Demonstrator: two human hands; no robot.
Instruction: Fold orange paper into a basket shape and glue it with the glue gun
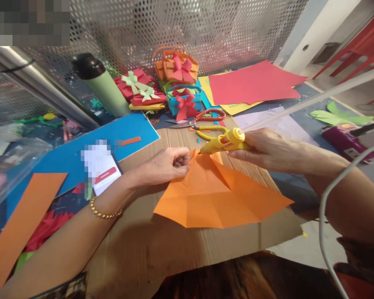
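Curled fingers (183,158) of our left hand (163,166) pinch the far tip of one creased orange sheet (205,201), spread over the middle of one piece of cardboard (143,253), with one corner pointing toward the cardboard's right edge. Our right hand (264,147) grips one yellow glue gun (227,141), fingers closed round its handle; we cannot tell whether they press the trigger. Its single nozzle sits just beside our pinch, at the sheet's far tip. One pair of red-handled scissors (210,115) lies across the cardboard's far edge, near one yellow-handled tool (202,135) partly hidden by the gun. Off the cardboard's left edge, one phone (104,176) overlaps the near edge of one blue board (127,133), and one long orange strip (28,220) crosses the board's left part. Past the board's far edge stands one green bottle (107,91). Beyond the cardboard's far edge sits one blue paper basket (176,101) with one red bow (186,106); to its right lies one red sheet (252,85). One gold bracelet (104,214) circles our left wrist.
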